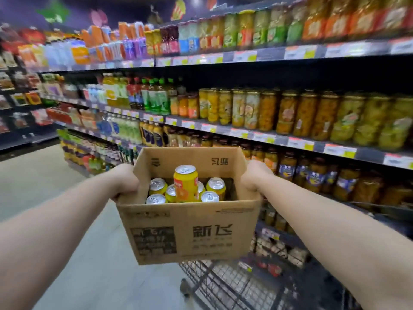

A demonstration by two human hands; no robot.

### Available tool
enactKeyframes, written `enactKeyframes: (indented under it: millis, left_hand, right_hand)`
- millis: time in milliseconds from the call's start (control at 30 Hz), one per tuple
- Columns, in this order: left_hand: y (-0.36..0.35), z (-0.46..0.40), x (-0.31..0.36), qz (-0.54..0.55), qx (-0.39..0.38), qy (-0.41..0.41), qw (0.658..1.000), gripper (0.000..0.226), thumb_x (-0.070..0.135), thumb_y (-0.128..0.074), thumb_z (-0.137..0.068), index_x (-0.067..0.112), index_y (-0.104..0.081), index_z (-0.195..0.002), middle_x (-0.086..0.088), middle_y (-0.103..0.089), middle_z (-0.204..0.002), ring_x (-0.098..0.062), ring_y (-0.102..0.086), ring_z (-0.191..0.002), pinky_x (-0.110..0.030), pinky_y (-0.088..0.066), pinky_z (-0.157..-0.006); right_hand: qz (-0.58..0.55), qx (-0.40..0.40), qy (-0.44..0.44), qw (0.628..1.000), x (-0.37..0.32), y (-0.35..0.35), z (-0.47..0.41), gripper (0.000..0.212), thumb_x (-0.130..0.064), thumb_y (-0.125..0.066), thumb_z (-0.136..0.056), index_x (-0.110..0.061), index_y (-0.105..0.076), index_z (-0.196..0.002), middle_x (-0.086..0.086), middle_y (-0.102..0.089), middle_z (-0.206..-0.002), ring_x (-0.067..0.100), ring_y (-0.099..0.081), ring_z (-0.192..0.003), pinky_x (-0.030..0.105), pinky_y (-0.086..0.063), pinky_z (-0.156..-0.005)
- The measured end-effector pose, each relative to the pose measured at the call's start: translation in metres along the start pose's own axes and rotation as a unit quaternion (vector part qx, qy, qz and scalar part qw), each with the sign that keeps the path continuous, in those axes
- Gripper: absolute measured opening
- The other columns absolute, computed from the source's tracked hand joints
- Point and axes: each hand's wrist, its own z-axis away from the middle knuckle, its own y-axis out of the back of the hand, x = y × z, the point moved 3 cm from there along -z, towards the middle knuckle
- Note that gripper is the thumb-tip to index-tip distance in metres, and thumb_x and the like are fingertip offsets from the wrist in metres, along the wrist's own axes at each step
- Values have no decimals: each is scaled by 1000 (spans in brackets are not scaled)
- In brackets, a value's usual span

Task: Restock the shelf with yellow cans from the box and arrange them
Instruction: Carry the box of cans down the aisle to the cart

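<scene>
Cardboard box (190, 231): being carried in the aisle, above a wire cart (234, 285).
Left hand (125, 182): gripping the box's left wall.
Right hand (254, 175): gripping its right wall.
Yellow cans (186, 184): standing inside, one sitting higher.
Shelf (257, 133): lining the right side.

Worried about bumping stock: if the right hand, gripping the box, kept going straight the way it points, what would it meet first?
Probably the jars on the lower shelf just beyond the right hand; how far off they stand is unclear.
</scene>
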Motion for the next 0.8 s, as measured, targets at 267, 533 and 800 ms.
enactKeyframes:
  millis: [267, 533, 800]
  left_hand:
    - [-94, -166, 84, -30, -111, -119, 986, 37, 17, -62, -83, 11, -51, -118, -9, -55, -114, -28, -59, -99, -34, -51, -77]
    - [-230, -282, 78, -63, -211, -217, 951, 36, 22, -55, -80, 20, -51, -116, -8, -64, -120, -29, -60, -109, -30, -47, -80]
    - [-340, -343, 40, -73, -283, -258, 921, 45, 26, -52, -86, 16, -44, -129, -7, -63, -123, -29, -61, -110, -34, -49, -82]
  right_hand:
    - [5, 67, -139, 988, 70, -29, -101, 25, -25, -55, -88, -19, -58, -112, 7, -65, -112, 29, -63, -99, 38, -54, -81]
    - [-23, 58, -273, 960, 114, -134, -121, 29, -44, -46, -91, -25, -57, -110, 6, -68, -115, 30, -64, -104, 36, -48, -76]
    - [-54, 37, -372, 926, 130, -257, -120, 36, -39, -43, -95, -31, -43, -131, 5, -65, -123, 30, -61, -113, 36, -47, -85]
